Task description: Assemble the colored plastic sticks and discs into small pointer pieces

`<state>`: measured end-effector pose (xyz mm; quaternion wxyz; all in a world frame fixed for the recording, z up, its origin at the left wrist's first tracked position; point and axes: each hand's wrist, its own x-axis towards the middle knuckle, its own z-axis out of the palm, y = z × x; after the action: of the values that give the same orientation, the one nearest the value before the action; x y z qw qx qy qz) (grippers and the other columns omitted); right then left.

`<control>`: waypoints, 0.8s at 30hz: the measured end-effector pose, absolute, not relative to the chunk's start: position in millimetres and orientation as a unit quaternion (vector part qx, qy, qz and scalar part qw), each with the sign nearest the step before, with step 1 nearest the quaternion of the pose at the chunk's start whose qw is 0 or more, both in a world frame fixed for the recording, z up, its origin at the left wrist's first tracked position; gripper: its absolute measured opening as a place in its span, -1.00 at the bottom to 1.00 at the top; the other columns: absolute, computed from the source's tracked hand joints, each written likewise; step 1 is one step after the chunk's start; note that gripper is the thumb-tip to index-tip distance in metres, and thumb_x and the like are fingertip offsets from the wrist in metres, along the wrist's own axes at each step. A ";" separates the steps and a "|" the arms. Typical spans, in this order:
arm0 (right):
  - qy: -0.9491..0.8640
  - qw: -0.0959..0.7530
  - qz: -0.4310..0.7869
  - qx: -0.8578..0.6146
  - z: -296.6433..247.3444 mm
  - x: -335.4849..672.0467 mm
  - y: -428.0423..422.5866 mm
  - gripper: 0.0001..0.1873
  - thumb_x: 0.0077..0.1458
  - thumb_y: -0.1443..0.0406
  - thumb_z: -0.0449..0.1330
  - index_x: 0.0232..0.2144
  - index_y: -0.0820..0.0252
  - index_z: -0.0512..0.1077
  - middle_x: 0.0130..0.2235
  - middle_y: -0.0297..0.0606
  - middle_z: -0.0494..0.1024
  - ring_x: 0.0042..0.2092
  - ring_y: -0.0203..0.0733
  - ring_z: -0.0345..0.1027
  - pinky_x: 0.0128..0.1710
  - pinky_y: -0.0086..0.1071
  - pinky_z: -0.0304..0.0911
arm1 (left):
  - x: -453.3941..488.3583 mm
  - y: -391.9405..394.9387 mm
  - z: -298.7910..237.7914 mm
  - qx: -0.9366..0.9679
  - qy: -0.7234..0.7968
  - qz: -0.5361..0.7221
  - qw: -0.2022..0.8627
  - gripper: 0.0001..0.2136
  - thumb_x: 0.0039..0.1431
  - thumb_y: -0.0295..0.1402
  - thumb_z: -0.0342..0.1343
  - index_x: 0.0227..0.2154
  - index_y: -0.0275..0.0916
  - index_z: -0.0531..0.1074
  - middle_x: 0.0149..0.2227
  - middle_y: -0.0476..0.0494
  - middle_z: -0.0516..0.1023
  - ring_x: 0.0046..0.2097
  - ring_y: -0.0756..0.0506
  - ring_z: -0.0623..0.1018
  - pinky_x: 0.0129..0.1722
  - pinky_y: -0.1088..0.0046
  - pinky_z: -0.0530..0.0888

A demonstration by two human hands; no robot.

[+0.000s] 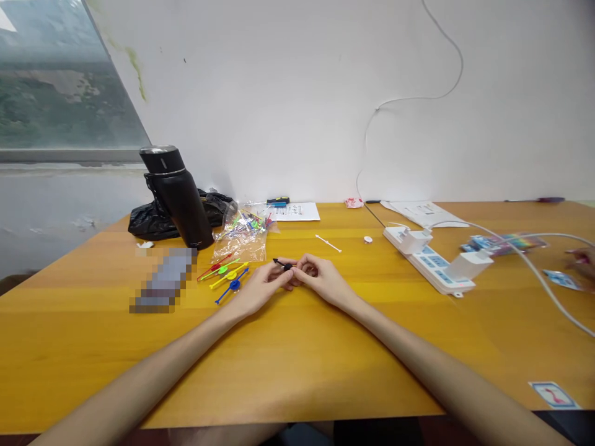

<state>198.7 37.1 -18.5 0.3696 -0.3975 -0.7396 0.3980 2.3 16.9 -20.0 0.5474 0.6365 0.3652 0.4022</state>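
Note:
Both my hands meet at the middle of the yellow table [297,347]. My left hand [260,288] and my right hand [320,279] pinch a small black stick with a round knob [283,265] between their fingertips. Just left of my left hand lie several coloured plastic sticks, red, green, yellow and blue [225,275]. Behind them a clear plastic bag [242,238] holds more coloured sticks. A single white stick [328,243] lies beyond my right hand.
A black flask [176,195] stands at the back left on a black bag [149,220]. A white power strip [432,260] with plugged adapters and cables runs at the right. Papers [421,212] lie by the wall. Another person's hand [583,260] shows at the right edge.

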 end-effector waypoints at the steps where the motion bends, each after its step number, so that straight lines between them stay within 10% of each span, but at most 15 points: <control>1: -0.740 0.373 0.388 -0.404 -18.5 198.6 36.4 -0.70 0.20 0.06 0.21 -0.33 0.18 0.37 -0.40 -0.35 0.49 -0.39 -0.29 0.32 -0.37 -0.43 0.21 | 2.5 17.0 -19.7 0.631 0.366 0.403 0.552 -0.57 0.26 -0.13 0.15 0.07 -0.30 0.43 -0.05 -0.28 0.60 -0.11 -0.15 0.61 -0.03 0.24 0.54; 13: -0.789 0.301 0.282 -0.454 -8.3 201.7 30.0 -0.59 0.21 -0.03 0.16 -0.10 0.13 0.46 -0.56 -0.46 0.30 -0.48 -0.31 0.19 -0.45 -0.46 0.01 | 3.0 16.4 -13.9 0.604 0.357 0.406 0.585 -0.64 0.23 -0.13 0.17 -0.05 -0.28 0.52 -0.09 -0.23 0.61 -0.15 -0.14 0.61 -0.09 0.31 0.55; 24: -0.798 0.285 0.326 -0.419 -5.7 200.2 28.0 -0.60 0.23 0.01 0.10 -0.42 0.22 0.37 -0.49 -0.41 0.31 -0.44 -0.34 0.10 -0.45 -0.46 -0.04 | 1.5 15.1 -11.5 0.626 0.335 0.394 0.584 -0.64 0.27 -0.14 0.13 -0.01 -0.25 0.52 0.02 -0.23 0.58 -0.09 -0.15 0.59 -0.07 0.34 0.50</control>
<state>200.2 28.0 -5.7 0.2855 -0.4190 -0.7979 0.3259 1.5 15.1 -11.5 0.5839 0.6255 0.3352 0.3942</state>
